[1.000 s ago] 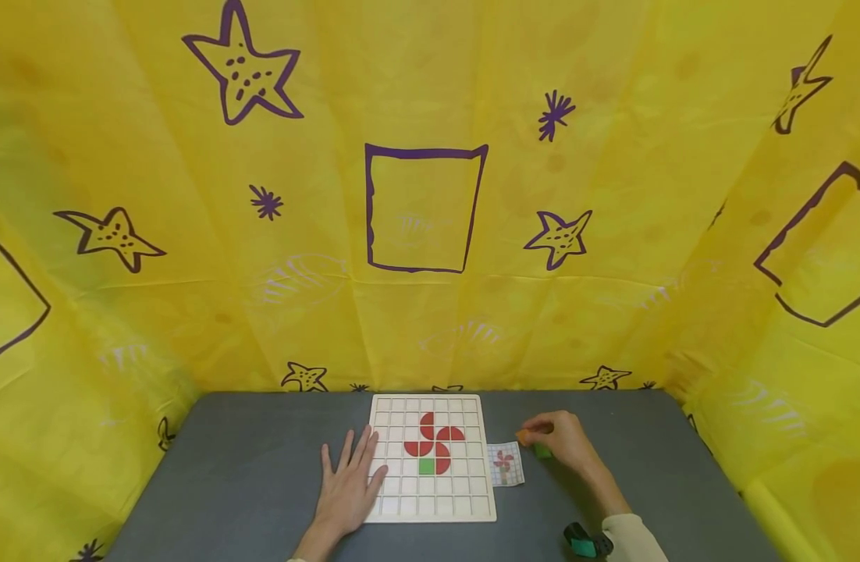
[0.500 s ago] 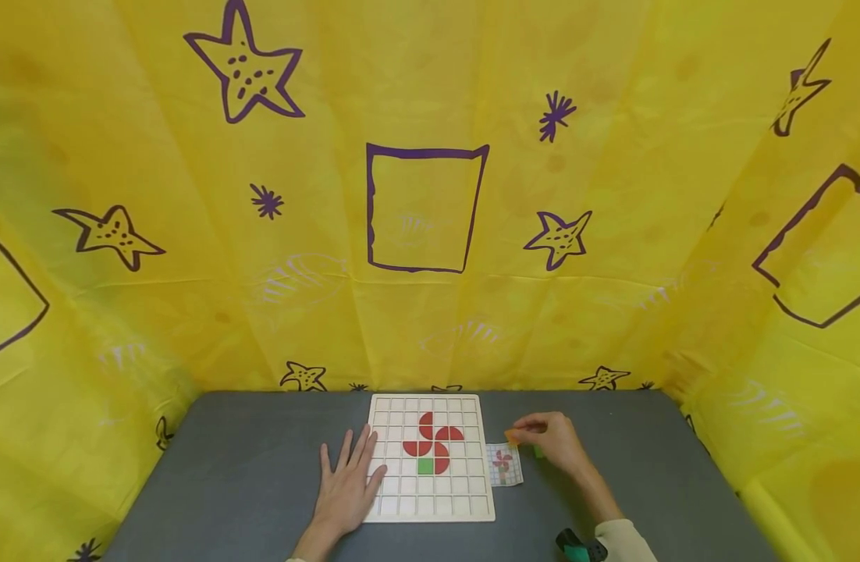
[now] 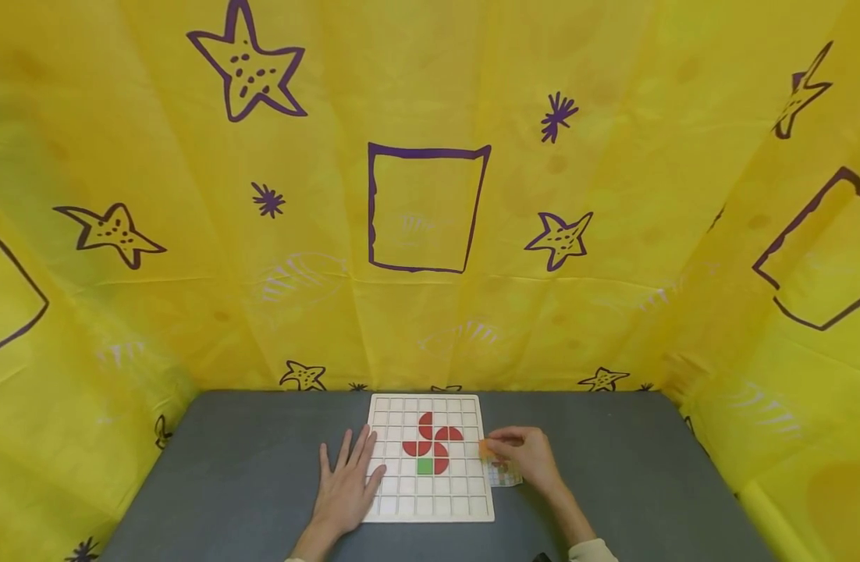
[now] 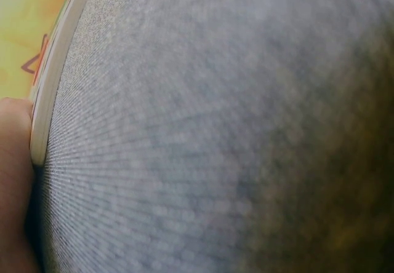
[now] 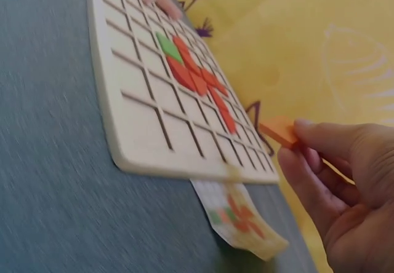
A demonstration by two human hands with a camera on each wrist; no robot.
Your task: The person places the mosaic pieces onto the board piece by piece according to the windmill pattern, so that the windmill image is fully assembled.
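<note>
My right hand (image 3: 531,459) pinches a small flat orange tile (image 5: 278,131) between thumb and fingertips, held raised at the right edge of the white grid board (image 3: 402,503). On the board several red quarter-round tiles (image 3: 440,459) form a pinwheel. A green square tile (image 3: 425,466) lies against its lower part. My left hand (image 3: 346,484) lies with spread, straight fingers on the board's left edge. A printed pattern card (image 5: 231,208) sticks out from the board's right side, partly covered by my right hand in the head view.
The board rests on a dark grey table (image 3: 247,460). A yellow cloth (image 3: 430,328) with starfish drawings hangs behind and at both sides. In the left wrist view the table surface fills most of the picture, blurred.
My right hand has moved left with the orange tile, from beyond the card to the board's right edge. The loose green piece seen near it earlier is hidden now. My left hand stays put.
</note>
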